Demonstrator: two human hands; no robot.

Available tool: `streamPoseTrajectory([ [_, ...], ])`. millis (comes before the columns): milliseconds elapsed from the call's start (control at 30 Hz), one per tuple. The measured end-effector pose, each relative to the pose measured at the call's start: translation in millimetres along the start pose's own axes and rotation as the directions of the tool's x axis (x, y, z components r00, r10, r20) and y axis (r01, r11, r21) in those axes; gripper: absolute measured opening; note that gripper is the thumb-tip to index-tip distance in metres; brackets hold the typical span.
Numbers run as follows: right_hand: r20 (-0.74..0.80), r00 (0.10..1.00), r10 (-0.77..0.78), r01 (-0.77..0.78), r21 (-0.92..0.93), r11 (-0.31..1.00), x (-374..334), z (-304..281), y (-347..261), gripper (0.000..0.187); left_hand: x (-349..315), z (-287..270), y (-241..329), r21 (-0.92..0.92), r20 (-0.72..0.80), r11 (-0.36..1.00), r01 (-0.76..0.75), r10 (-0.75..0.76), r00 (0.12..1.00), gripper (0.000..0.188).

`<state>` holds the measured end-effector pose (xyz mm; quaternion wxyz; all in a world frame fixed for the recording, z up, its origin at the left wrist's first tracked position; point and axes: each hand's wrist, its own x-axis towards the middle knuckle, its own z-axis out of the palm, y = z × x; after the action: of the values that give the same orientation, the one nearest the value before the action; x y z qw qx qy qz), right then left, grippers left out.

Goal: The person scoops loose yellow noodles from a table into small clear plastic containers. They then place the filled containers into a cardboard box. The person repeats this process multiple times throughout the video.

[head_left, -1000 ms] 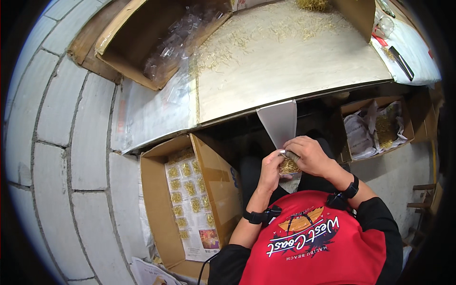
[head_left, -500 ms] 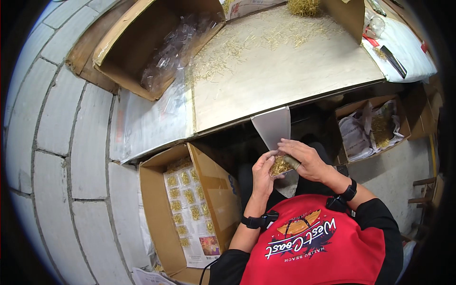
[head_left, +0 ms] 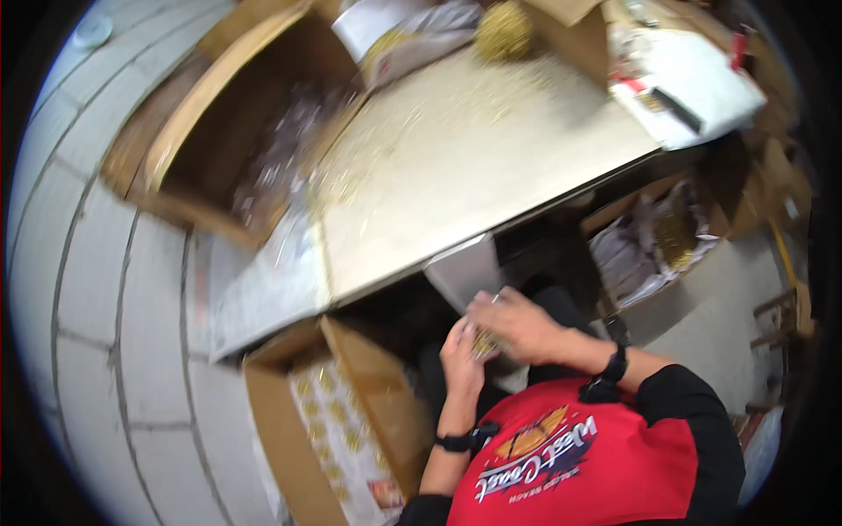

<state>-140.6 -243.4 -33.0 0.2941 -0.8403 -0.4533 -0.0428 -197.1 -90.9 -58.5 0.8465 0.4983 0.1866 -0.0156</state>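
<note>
**Both hands working a small gold bundle below the counter edge**

Left hand and right hand are pinching a small golden tinsel-like bundle between them, fingers closing on it. Pale flat counter is lying just ahead; open brown cardboard box is sitting near the left hand.

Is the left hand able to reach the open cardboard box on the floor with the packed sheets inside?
Probably yes. The left hand is busy at the small golden bundle, but the open cardboard box stands just beside that forearm, its top open, with nothing visible between them.
</note>
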Motion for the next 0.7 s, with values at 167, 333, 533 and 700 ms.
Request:
streamPoseTrajectory([
  [167,-0.035,0.994,0.107,-0.101,0.141,0.985,-2.4,9.6,-7.3,0.066,1.8,-4.8,-9.1,0.001,0.013,0.994,-0.105,0.105,0.994,0.032],
  [333,-0.038,0.997,0.072,-0.062,0.214,0.975,-7.1,15.2,1.9,0.048,6.4,-7.6,-13.4,-0.114,0.025,0.992,-0.049,0.052,0.998,0.032],
  [533,-0.034,0.999,0.009,-0.006,0.086,0.996,-10.9,10.2,-0.9,0.047,3.3,-3.3,-7.6,-0.148,0.045,0.989,-0.027,0.034,0.998,0.03],
  [700,-0.043,0.998,0.034,-0.035,-0.038,0.999,-9.9,24.8,1.2,0.055,-0.7,-0.7,-9.4,-0.05,0.059,0.998,-0.037,0.04,0.997,0.029],
])
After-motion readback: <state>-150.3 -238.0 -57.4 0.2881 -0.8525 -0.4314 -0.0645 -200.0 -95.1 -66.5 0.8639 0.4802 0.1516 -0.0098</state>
